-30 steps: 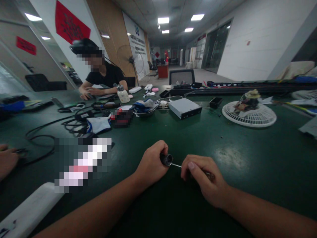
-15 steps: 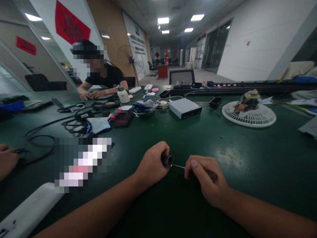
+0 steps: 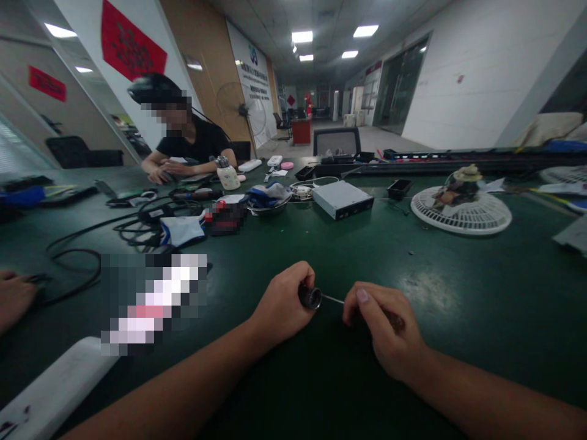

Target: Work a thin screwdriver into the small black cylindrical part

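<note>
My left hand (image 3: 280, 299) grips a small black cylindrical part (image 3: 310, 297), with its open round end facing right. My right hand (image 3: 383, 330) is closed around a thin tool, probably a small screwdriver, whose dark handle (image 3: 395, 321) shows between my fingers. Its slim metal shaft (image 3: 332, 299) spans the gap between my hands, and its tip meets the black part. Where the tip ends is hidden. Both hands hover over the dark green work table (image 3: 413, 256).
Tangled black cables (image 3: 73, 263), a silver drive box (image 3: 342, 200), a metal bowl (image 3: 268, 208) and a white fan grille (image 3: 461, 211) lie farther along the table. A seated co-worker (image 3: 192, 140) works at the far left, and another person's hand (image 3: 13, 299) rests at the left edge.
My right hand has shifted slightly right, and a little more of the metal shaft shows. The black part has moved only slightly.
</note>
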The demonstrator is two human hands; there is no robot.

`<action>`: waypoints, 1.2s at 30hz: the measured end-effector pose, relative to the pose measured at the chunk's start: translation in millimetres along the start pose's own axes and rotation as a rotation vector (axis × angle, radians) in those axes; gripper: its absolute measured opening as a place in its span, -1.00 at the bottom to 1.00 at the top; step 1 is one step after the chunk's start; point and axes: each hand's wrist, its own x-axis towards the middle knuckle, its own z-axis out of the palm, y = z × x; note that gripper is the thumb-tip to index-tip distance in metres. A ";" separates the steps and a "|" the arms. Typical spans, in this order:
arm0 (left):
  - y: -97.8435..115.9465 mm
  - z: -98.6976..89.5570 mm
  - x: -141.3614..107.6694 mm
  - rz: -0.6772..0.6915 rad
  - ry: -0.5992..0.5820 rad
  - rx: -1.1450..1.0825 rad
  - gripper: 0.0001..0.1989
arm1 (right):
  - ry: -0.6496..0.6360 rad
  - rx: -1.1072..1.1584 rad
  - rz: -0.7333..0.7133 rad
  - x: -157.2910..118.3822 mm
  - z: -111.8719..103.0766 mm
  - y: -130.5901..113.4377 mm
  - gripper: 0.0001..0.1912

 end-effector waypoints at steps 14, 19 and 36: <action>1.0 0.0 0.1 0.009 0.004 0.015 -0.76 | -0.011 0.011 0.017 -1.3 0.9 0.9 -0.55; 2.6 -0.9 0.0 -0.072 0.076 0.056 -0.77 | 0.111 0.028 -0.035 -1.7 -0.2 0.3 -0.63; 6.6 -1.8 5.1 -0.206 0.221 -0.057 -0.80 | -0.167 -0.354 0.180 3.1 5.3 8.0 -0.74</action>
